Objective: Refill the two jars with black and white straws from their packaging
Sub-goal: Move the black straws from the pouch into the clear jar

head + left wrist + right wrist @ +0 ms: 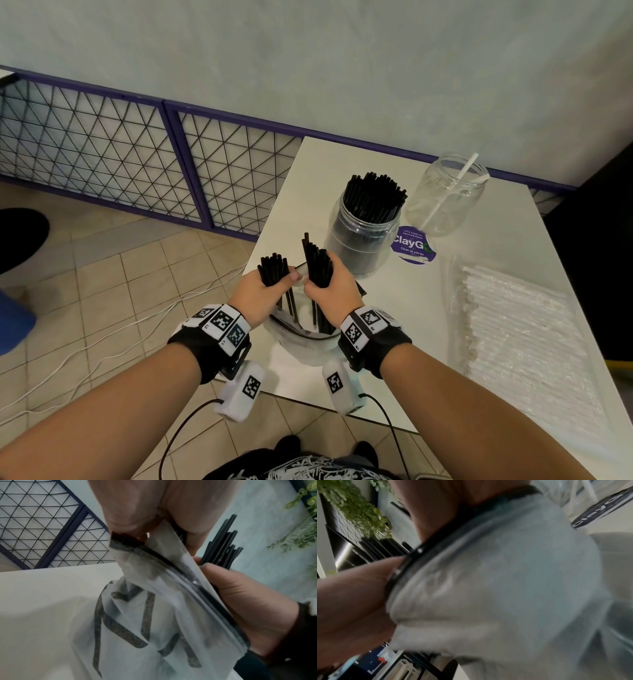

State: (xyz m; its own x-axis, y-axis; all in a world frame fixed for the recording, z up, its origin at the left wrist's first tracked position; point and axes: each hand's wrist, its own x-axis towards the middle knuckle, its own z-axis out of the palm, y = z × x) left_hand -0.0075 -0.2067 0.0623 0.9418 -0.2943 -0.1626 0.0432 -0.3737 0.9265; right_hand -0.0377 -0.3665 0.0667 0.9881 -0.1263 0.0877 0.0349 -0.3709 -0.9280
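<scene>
At the near left corner of the white table, my left hand grips a bunch of black straws at the mouth of a frosted zip bag. My right hand grips a second, taller bunch of black straws above the same bag. The left wrist view shows the bag with black printing and the right hand's straws behind it. The right wrist view is filled by the blurred bag. Behind my hands, a clear jar stands packed with black straws. Right of it, another clear jar holds two white straws.
A clear pack of white straws lies along the table's right side. A purple round sticker sits on the table between the jars. White cables trail over the tiled floor on the left, before a purple mesh fence.
</scene>
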